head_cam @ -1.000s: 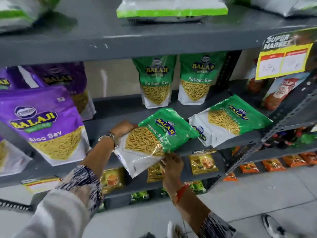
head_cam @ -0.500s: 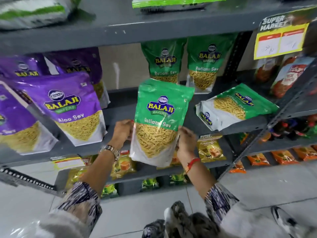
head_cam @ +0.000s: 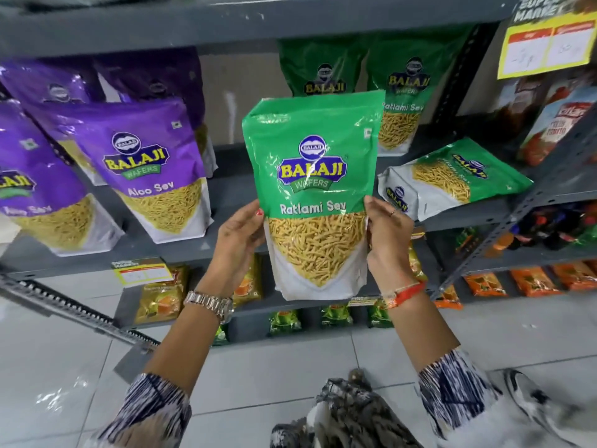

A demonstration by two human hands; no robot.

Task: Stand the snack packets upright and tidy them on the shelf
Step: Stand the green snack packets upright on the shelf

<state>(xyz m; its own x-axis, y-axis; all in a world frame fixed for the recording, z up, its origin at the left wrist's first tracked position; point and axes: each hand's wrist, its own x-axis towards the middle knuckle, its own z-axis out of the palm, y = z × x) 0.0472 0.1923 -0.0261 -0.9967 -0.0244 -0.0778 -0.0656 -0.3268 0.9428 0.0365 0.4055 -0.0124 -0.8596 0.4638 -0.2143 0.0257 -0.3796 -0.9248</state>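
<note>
A green Ratlami Sev packet is held upright in front of the grey middle shelf. My left hand grips its left edge and my right hand grips its right edge. Another green packet lies flat on its side on the shelf to the right. Two green packets stand upright at the back of the shelf, partly hidden by the held one. Purple Aloo Sev packets stand leaning on the left of the same shelf.
A yellow price tag hangs from the upper shelf at right. Red packets stand beyond a perforated upright post. Lower shelves hold small yellow, green and orange sachets. White tiled floor lies below.
The green packet was lying tilted on the shelf; both hands have turned it upright and lifted it closer to the camera. My hands slid up its sides.
</note>
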